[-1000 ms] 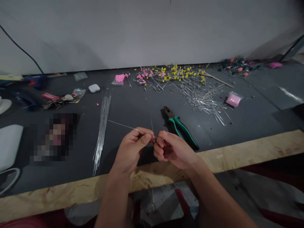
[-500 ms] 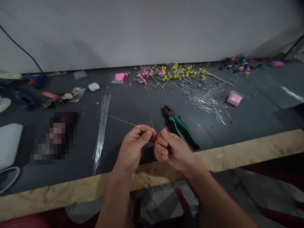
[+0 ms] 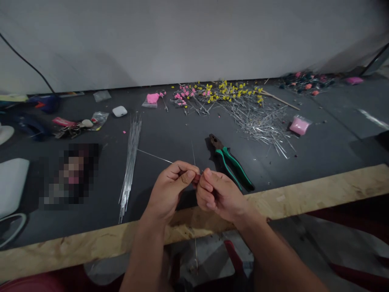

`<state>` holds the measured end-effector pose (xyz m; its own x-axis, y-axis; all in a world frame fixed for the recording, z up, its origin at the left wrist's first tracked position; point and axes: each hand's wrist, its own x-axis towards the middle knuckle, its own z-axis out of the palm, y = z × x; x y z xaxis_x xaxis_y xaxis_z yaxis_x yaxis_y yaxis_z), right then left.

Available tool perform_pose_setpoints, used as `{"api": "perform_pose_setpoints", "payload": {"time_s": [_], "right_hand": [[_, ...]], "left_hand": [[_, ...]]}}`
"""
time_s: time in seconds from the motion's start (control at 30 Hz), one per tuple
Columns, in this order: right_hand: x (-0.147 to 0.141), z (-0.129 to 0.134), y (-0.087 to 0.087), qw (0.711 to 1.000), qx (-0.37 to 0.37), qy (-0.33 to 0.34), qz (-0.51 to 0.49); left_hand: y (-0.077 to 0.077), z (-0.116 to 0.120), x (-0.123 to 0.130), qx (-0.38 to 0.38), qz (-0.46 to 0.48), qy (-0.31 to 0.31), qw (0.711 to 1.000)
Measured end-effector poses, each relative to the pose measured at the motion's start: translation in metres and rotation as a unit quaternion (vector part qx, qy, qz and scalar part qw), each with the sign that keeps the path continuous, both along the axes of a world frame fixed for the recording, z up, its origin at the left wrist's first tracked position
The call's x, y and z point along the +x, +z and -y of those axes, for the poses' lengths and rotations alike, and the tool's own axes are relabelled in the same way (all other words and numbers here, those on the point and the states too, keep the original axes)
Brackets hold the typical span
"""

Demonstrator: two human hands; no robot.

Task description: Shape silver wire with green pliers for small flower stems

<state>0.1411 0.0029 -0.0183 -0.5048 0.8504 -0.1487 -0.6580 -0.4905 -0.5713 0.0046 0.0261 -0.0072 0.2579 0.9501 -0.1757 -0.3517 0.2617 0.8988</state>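
Over the table's front edge, my left hand (image 3: 170,184) pinches a thin metal wire (image 3: 154,156) between thumb and fingers. One length of it sticks out to the left. My right hand (image 3: 220,192) is curled close beside it, thumb and forefinger closed on the wire where fingertips nearly meet. A second thin length (image 3: 193,153) rises behind the fingertips, and a thin strand (image 3: 196,251) shows below the hands; whether these are one piece is hidden. Just right of my hands lie pliers (image 3: 229,160) with green and black handles. A bundle of straight wires (image 3: 131,162) lies to the left.
Toward the wall lie yellow and pink flower-like pieces on wires (image 3: 225,92), a heap of loose wires (image 3: 261,125) and pink bagged material (image 3: 300,125). Keys (image 3: 73,127), a white case (image 3: 119,111) and a blurred-out item (image 3: 73,174) sit left. The wooden edge (image 3: 319,192) borders the table.
My right thumb has lowered slightly against the forefinger, and my right hand has shifted a little left. The wire's free end has moved slightly left and down. Both hands keep their pinch.
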Motion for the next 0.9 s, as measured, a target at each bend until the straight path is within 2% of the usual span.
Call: {"api": "perform_pose_setpoints", "payload": {"time_s": [0.23, 0.63, 0.9], "right_hand": [[0.0006, 0.0000, -0.0003, 1.000, -0.004, -0.016, 0.004], [0.0029, -0.0003, 0.0004, 0.999, -0.021, -0.019, 0.037], [0.0014, -0.0009, -0.0022, 0.999, -0.023, -0.024, 0.010]], "left_hand": [[-0.0028, -0.0019, 0.0013, 0.005, -0.007, 0.007, 1.000], [0.0007, -0.0017, 0.0051, -0.013, -0.032, 0.028, 0.999], [-0.0018, -0.0032, 0.0049, -0.001, -0.028, 0.023, 0.999]]}}
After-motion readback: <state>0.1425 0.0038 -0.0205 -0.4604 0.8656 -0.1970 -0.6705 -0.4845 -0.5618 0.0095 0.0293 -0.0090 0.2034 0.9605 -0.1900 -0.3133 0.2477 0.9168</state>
